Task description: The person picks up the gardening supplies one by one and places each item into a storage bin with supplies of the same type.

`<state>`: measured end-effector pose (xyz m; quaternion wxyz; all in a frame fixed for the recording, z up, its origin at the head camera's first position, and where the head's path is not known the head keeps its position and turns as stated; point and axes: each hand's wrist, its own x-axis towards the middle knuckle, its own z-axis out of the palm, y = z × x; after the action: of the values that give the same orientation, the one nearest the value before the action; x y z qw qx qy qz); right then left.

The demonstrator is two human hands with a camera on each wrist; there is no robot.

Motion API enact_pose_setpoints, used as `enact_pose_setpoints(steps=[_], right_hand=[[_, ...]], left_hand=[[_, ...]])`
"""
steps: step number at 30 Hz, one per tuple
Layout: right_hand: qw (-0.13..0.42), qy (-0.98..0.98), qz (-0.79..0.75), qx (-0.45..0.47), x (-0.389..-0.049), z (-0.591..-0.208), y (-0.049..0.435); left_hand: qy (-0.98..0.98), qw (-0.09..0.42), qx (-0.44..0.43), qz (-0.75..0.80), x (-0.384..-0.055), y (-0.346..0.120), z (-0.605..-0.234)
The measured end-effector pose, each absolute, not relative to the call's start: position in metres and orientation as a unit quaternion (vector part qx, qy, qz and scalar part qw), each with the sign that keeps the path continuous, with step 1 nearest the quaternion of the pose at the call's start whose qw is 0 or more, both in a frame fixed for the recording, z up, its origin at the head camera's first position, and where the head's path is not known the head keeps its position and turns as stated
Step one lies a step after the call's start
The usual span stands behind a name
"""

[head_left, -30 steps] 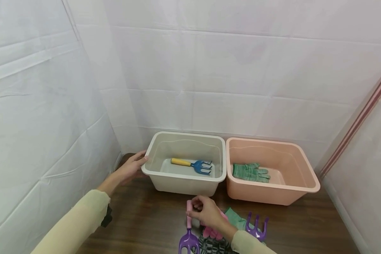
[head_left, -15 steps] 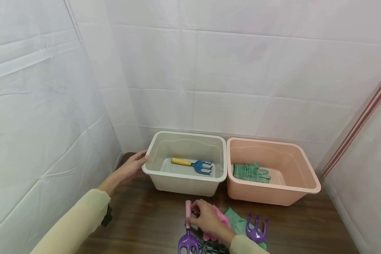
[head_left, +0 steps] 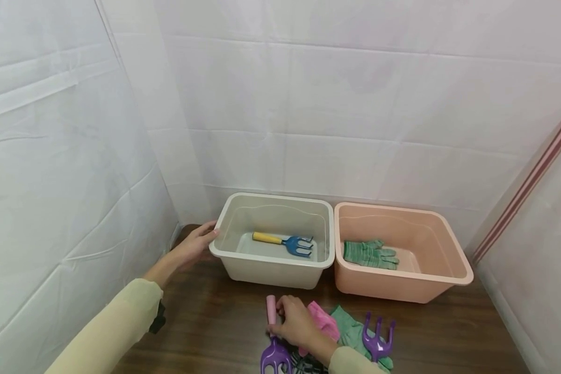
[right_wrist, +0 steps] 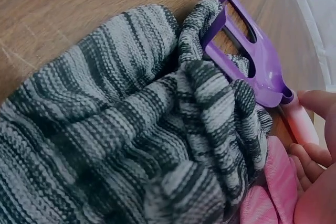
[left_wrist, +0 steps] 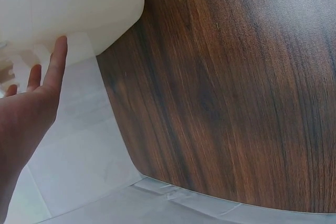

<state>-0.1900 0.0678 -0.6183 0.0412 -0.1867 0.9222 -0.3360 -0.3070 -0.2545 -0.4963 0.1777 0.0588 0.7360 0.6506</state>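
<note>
A purple hand rake (head_left: 276, 356) with a pink handle lies at the front of the table. My right hand (head_left: 297, 325) pinches that handle between thumb and fingers, thumb close to the purple neck in the right wrist view. Under its tines is a black-and-grey striped glove (right_wrist: 110, 114); a pink glove (right_wrist: 281, 174) lies beside the hand. My left hand (head_left: 194, 250) rests against the left rim of the grey bin (head_left: 271, 261), fingers extended along the outer wall in the left wrist view. Inside that bin lies a blue hand rake (head_left: 296, 245) with a yellow handle.
A peach-coloured bin (head_left: 392, 285) stands right of the grey one, holding a green striped glove (head_left: 369, 254). Nearer me lie another green glove (head_left: 352, 330) and a purple rake head (head_left: 376, 340) on top. White sheets (head_left: 280, 104) hang behind and at both sides.
My right hand has shifted slightly left, and the pink handle has moved and tilted left with it. More of the pink glove shows. The left hand and both bins stay nearly the same.
</note>
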Motion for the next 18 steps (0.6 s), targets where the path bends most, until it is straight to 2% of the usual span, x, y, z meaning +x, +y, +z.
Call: enact_pose_setpoints(steps=[5, 12, 18], right_hand=[[0.025, 0.915, -0.357, -0.186, -0.1897, -0.6202, 0.0662], [0.05, 0.896, -0.413, -0.157, -0.186, -0.6183, 0.0621], [0.042, 0.894, -0.42, -0.152, -0.183, -0.6142, 0.0616]], left_hand=[[0.734, 0.176, 0.065, 0.653, -0.3077, -0.254, -0.4965], [0.74, 0.174, 0.06, 0.647, -0.3048, -0.2544, -0.4957], [0.745, 0.179, 0.063, 0.639, -0.3036, -0.2549, -0.495]])
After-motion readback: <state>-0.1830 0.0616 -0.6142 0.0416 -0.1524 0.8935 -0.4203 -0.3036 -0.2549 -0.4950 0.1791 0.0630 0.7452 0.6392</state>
